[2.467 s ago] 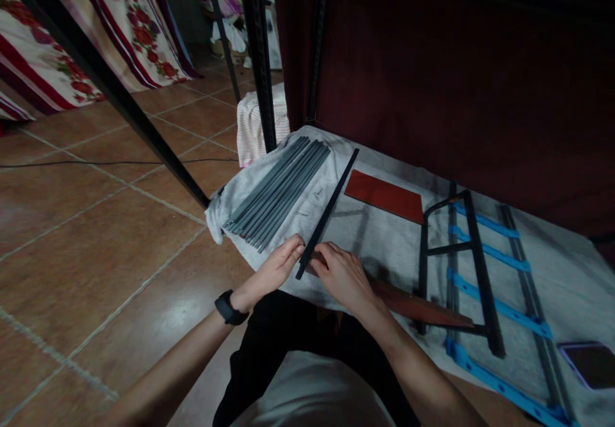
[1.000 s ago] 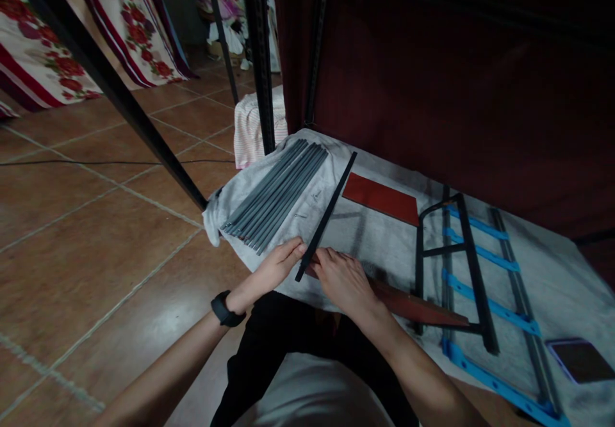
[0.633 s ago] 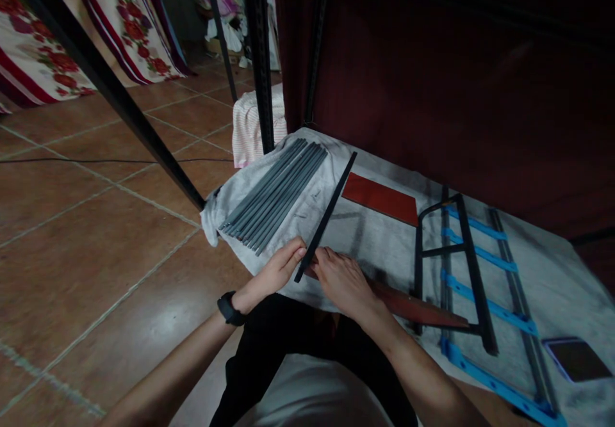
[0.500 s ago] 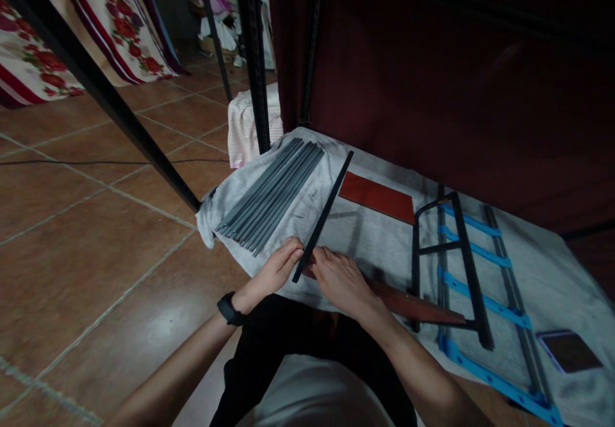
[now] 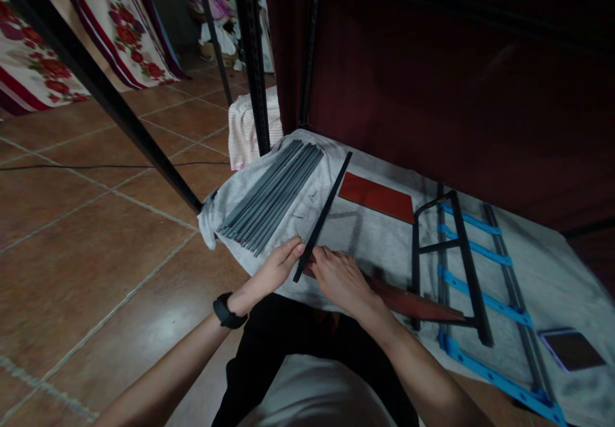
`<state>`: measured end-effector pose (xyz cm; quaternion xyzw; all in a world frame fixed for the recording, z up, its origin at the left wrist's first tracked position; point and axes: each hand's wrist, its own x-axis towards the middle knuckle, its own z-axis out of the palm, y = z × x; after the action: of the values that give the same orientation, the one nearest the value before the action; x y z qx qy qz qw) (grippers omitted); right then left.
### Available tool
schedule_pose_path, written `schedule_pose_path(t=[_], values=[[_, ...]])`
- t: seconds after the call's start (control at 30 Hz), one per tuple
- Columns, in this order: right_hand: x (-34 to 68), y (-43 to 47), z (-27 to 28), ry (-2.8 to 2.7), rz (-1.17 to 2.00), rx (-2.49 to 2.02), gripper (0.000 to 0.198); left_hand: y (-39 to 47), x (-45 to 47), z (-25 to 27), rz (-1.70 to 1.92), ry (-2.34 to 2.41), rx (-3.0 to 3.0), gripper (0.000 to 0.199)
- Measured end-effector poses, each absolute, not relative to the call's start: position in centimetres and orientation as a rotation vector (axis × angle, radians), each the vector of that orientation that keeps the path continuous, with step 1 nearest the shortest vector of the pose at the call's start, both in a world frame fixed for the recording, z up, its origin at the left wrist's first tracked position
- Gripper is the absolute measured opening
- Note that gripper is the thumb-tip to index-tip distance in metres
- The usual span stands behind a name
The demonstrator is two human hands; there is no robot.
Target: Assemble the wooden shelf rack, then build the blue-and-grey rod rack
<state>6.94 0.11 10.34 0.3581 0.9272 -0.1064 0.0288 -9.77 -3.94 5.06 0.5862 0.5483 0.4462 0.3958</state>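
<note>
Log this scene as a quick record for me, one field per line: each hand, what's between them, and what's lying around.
Left hand: at the near end of a black bar, grip partly hidden; left hand, black bar
Right hand: right hand on the bar's other side, beside a reddish-brown board
Between hands: the bar's near end
Left of bar: gray rods, small metal fasteners
Right of bar: red rectangular panel, black frame, blue crosspieces, phone
Surface: light gray cloth
Left wrist: black watch
</note>
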Motion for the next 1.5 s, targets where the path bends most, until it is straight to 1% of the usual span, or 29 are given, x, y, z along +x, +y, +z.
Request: schedule_pose_path(t=[0.17, 0.4, 0.47, 0.67, 0.77, 1.07, 1.27, 1.4, 1.5], values=[[6.9, 0.3, 10.5, 2.837, -0.373, 1.096, 0.019, -4.0, -9.3, 3.9, 1.269, 1.375, 1.536, 0.03], [6.9, 0.4, 10.3, 2.84, -0.407, 1.097, 0.019, -3.8, -9.4, 2.2, 1.337, 1.382, 1.662, 0.031], [6.9, 0.3, 10.4, 2.831, -0.396, 1.116, 0.019, -3.8, -9.5, 2.4, 1.324, 1.412, 1.661, 0.031], [7.1, 0.1, 10.8, 2.84, -0.39, 1.128, 0.021, -4.1, -10.1, 4.1, 1.105, 1.456, 1.521, 0.034], [7.2, 0.1, 10.9, 2.834, -0.399, 1.137, 0.022, -4.1, -10.0, 4.7, 1.088, 1.468, 1.474, 0.036], [7.2, 0.2, 11.0, 2.817, -0.418, 1.132, 0.019, -3.9, -9.3, 3.6, 1.219, 1.434, 1.553, 0.035], [7.1, 0.4, 11.1, 2.796, -0.443, 1.114, 0.018, -3.7, -9.4, 3.2, 1.244, 1.414, 1.594, 0.035], [7.2, 0.4, 11.2, 2.771, -0.452, 1.132, 0.021, -3.6, -10.1, 3.3, 1.231, 1.366, 1.515, 0.038], [7.3, 0.4, 11.1, 2.774, -0.454, 1.126, 0.021, -3.9, -10.6, 1.5, 1.305, 1.392, 1.334, 0.043]])
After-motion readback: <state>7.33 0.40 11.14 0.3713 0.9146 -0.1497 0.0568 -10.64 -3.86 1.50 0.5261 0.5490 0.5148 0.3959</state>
